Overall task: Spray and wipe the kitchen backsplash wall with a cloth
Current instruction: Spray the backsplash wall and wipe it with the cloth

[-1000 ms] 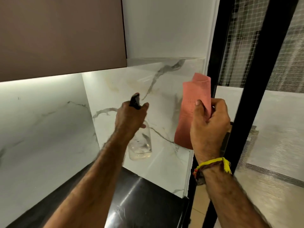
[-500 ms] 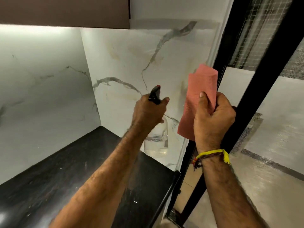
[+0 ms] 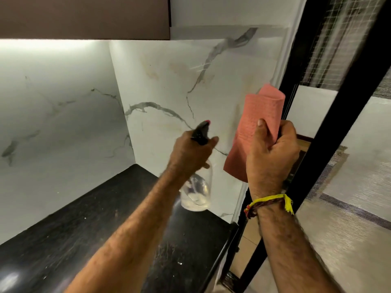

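Observation:
My left hand (image 3: 190, 153) grips the neck of a clear spray bottle (image 3: 197, 192) with a black trigger head, its nozzle aimed at the white marble backsplash wall (image 3: 169, 81). A little liquid lies in the bottle's bottom. My right hand (image 3: 271, 157) holds a folded pink cloth (image 3: 259, 123) upright, just in front of the wall's right edge. The cloth's lower end hangs below my fingers. Faint yellowish stains show on the wall above the bottle.
A black countertop (image 3: 84, 229) runs below the wall, dotted with small specks. A brown upper cabinet (image 3: 84, 15) hangs above, with a light strip under it. A black door frame (image 3: 338, 115) with wire-mesh glass stands directly right of the cloth.
The view has tilted down, showing more countertop and less cabinet. Both hands keep their grips and stay close together before the wall, the bottle now nearer the cloth.

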